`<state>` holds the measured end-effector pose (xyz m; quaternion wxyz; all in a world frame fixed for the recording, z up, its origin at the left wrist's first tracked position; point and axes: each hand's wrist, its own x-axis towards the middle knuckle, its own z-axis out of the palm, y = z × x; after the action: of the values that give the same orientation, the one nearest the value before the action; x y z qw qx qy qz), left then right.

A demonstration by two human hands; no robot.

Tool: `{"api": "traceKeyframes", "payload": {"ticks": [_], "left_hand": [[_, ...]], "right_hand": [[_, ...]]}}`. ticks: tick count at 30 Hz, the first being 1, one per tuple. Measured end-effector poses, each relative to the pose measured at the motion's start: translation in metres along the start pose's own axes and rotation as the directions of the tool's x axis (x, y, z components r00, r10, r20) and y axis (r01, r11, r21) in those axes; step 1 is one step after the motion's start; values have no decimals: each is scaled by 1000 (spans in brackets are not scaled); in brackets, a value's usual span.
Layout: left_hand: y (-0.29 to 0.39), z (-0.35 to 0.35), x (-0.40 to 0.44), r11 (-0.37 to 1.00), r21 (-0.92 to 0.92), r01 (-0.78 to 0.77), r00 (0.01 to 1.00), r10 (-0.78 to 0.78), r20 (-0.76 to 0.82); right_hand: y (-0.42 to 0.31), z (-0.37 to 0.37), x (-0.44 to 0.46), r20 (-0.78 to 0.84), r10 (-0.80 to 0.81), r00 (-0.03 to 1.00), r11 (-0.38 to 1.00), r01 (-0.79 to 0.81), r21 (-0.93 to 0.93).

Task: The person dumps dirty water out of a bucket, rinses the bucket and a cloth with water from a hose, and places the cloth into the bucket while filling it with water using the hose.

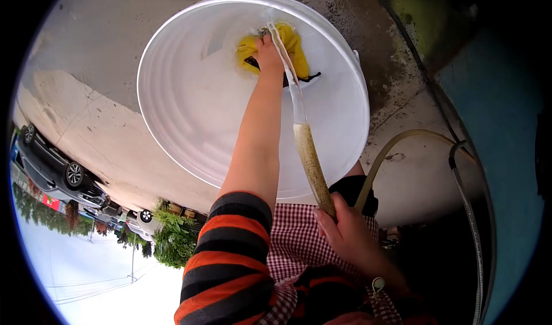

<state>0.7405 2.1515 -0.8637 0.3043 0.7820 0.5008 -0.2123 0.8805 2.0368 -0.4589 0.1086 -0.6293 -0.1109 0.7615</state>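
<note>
1. Yellow-and-black cloth (296,48) lies crumpled at twelve o'clock inside the white tub (195,106).
2. Left hand (269,56) touches it; whether fingers grip, I cannot tell.
3. Right hand (347,233), fingers wrapped round the hose (311,161), five o'clock.

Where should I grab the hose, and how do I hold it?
Probably hold the hose along its speckled part, just behind the open end. Come from the person's right, where the right hand grips it. It's a round tube, so your fingers can wrap around. Water pours out over the white tub, so stay behind that opening.
</note>
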Motion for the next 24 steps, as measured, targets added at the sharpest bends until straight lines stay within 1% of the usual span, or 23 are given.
{"api": "traceKeyframes", "payload": {"ticks": [1,2,3,4,5,6,8,10,11,12,14,15,16,18,19,22,23,24], "left_hand": [[18,1,-15,999,3,-37,977,36,211],[24,-14,-25,994,61,-88,863,45,502],[13,-2,-31,993,-31,-115,793,111,599],[4,5,-37,998,-50,28,833,5,553],[18,-33,-61,983,-84,163,856,-99,507],[32,-70,-86,947,-127,294,859,-204,470],[42,-115,-119,887,-224,403,863,-287,416],[45,-172,-163,924,-325,200,966,-131,221],[53,-211,-183,917,-350,191,965,-109,239],[62,-247,-204,910,-375,178,963,-83,257],[77,-284,-244,898,-422,122,986,-62,153],[83,-299,-262,891,-444,90,994,-52,98],[90,-310,-276,908,-417,42,999,-41,12],[101,-328,-293,940,-340,33,999,-41,-15],[105,-335,-300,949,-312,42,999,-44,1],[110,-344,-313,921,-383,-78,997,68,-42],[112,-351,-318,886,-460,-61,998,66,-4],[112,-359,-324,858,-507,-79,995,97,8]], "right_hand": [[-1,-1,4,15,20,1000,999,-21,41],[-6,2,5,39,25,999,996,-29,88],[-8,1,7,54,53,997,994,-58,96],[-10,2,10,56,84,995,990,-89,107],[-13,2,11,52,115,992,986,-121,118],[-15,5,8,50,153,987,979,-158,130],[-14,13,4,29,153,988,979,-156,135],[-23,20,-5,31,152,988,978,-155,140],[-31,22,-8,49,164,985,975,-170,144],[-40,27,-9,18,152,988,977,-153,151],[-54,37,-11,-46,134,990,979,-124,164],[-60,42,-13,-87,86,993,988,-73,137],[-69,45,-16,-138,66,988,990,-48,129],[-83,51,-21,-235,28,972,994,-3,105],[-87,51,-24,-255,38,966,992,-7,123],[-91,48,-27,-175,64,982,971,-21,238],[-91,46,-25,-131,98,987,938,-48,342],[-94,43,-25,-108,80,991,944,-41,329]]}}
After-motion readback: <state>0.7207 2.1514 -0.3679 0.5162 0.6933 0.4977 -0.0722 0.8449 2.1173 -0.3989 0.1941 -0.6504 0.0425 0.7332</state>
